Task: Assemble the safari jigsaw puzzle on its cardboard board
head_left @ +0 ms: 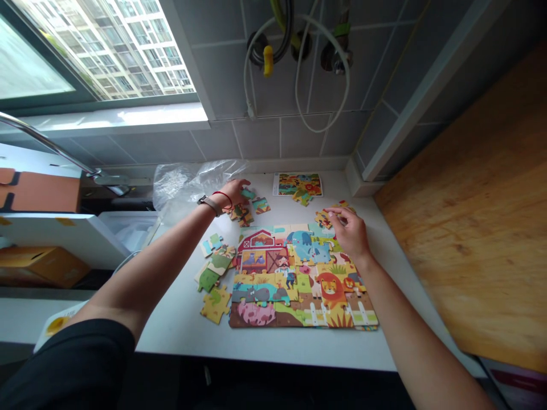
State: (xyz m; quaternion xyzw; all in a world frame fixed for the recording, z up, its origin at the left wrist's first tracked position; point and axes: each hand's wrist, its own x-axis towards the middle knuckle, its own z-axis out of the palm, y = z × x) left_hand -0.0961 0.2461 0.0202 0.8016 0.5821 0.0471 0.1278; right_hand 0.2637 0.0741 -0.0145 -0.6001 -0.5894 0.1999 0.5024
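A jigsaw puzzle (273, 285) of farm and zoo animals lies largely put together on the white counter, with a barn, elephants and lions in it. My right hand (350, 232) is over its upper right corner, fingertips pinched on a yellow-orange puzzle piece (323, 220). Beyond the puzzle's upper left corner, my left hand (231, 195) has its fingers closed about a teal puzzle piece (248, 194); its thumb is hidden. Close to that hand lie a loose piece (261, 205) and some brownish pieces (243, 216).
Green pieces (216, 267) and a yellow piece (216, 304) lie left of the puzzle. A picture card (294, 183) rests at the back, a loose piece (303, 197) on its edge. Clear plastic wrap (183, 185) sits back left. A wooden panel (470, 228) stands on the right.
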